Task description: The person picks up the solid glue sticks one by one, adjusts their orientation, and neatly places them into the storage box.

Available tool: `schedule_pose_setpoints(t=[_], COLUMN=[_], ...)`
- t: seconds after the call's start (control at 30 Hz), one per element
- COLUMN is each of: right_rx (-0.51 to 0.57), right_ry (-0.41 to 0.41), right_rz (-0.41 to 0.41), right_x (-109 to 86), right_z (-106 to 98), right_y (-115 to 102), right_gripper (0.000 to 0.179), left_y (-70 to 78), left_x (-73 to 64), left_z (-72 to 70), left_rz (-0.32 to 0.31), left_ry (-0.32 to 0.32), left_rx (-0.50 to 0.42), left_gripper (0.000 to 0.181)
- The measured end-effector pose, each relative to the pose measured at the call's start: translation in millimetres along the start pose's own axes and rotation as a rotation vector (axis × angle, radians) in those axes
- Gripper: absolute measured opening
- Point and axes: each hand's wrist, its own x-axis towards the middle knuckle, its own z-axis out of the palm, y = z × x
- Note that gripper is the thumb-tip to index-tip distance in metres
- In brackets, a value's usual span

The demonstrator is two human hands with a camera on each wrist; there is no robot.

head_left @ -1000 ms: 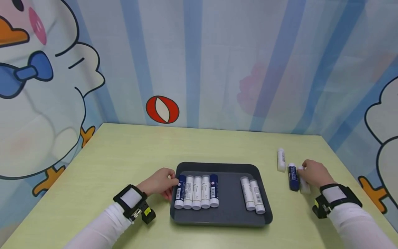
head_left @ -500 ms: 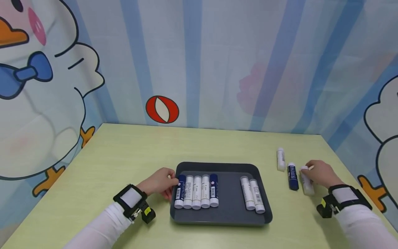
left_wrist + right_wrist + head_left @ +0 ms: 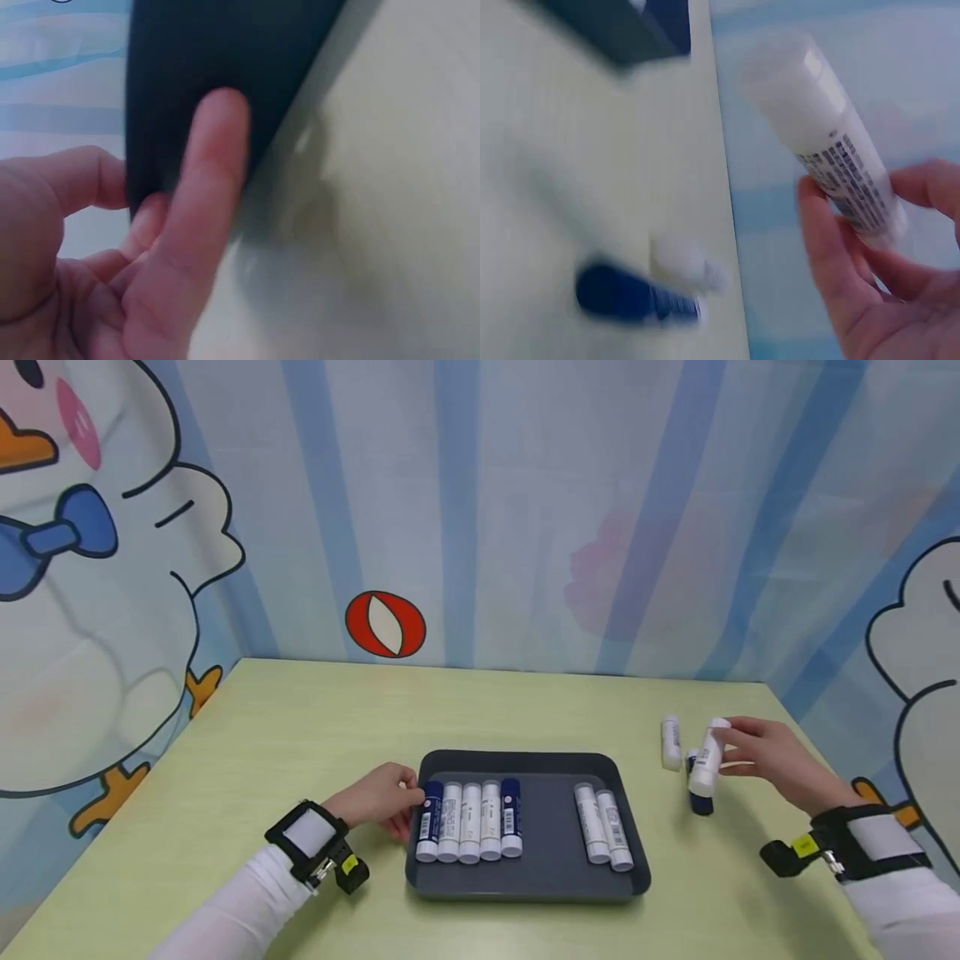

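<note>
My right hand (image 3: 780, 758) pinches a white glue stick (image 3: 707, 758) near one end, between thumb and fingers, raised over the table. In the right wrist view the printed label of this glue stick (image 3: 844, 176) faces the camera. Below it lies a blue glue stick (image 3: 701, 805), partly hidden, beside another white glue stick (image 3: 671, 743). My left hand (image 3: 381, 797) grips the left rim of a dark grey tray (image 3: 525, 885). In the left wrist view, fingers (image 3: 214, 150) lie along the outer wall of the tray (image 3: 217, 45), with the thumb at its rim.
Inside the tray, a row of blue and white glue sticks (image 3: 470, 822) stands along the left side. Two white glue sticks (image 3: 603, 827) lie at its right side. A printed curtain (image 3: 510, 527) hangs behind the table (image 3: 337, 710).
My right hand has lifted the white glue stick off the table and brought it left, over the blue one. The left hand keeps its place on the tray.
</note>
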Motion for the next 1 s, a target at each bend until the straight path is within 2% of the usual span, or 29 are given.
schedule_pose_setpoints(t=[0.1,0.2,0.3,0.37,0.4,0.47,0.57,0.67,0.73,0.83,1.0], right_rx=[0.133,0.284,0.405,0.465,0.494,0.547,0.621,0.668,0.692,0.726,0.772], right_ry=[0.035,0.061,0.071,0.069,0.067,0.067,0.063,0.071,0.073,0.081,0.090], right_rz=[-0.034,-0.045,-0.040,-0.035,-0.028,-0.012,0.010,0.004,-0.006,-0.003,0.014], right_x=[-5.3,-9.7,-12.2,-13.4,-14.1,-15.8,-18.9,-21.3,-22.7,-23.6,-23.5], right_z=[22,45,70,86,94,111,130,144,150,155,159], right_y=[-19,-34,-44,-50,-53,-58,-67,-74,-78,-82,-83], right_gripper=[0.068,0.067,0.064,0.062,0.062,0.059,0.056,0.048,0.046,0.044,0.038], left_y=[4.3,12.7,23.0,31.7,36.3,46.2,60.1,72.1,77.9,83.1,86.5], left_x=[-1.7,-1.5,2.4,4.4,5.3,6.1,6.0,4.9,4.4,5.5,6.9], left_z=[-6.2,-11.7,-11.0,-5.7,-1.7,8.0,23.2,35.4,40.9,45.6,46.7], left_rz=[-0.008,0.031,0.135,0.236,0.288,0.378,0.451,0.451,0.437,0.418,0.420], left_ry=[0.062,0.226,0.405,0.456,0.450,0.390,0.220,0.078,0.025,-0.009,-0.030], left_rx=[0.086,0.223,0.296,0.266,0.223,0.114,-0.056,-0.165,-0.212,-0.274,-0.371], left_gripper=[0.019,0.024,0.027,0.027,0.027,0.029,0.037,0.044,0.045,0.043,0.033])
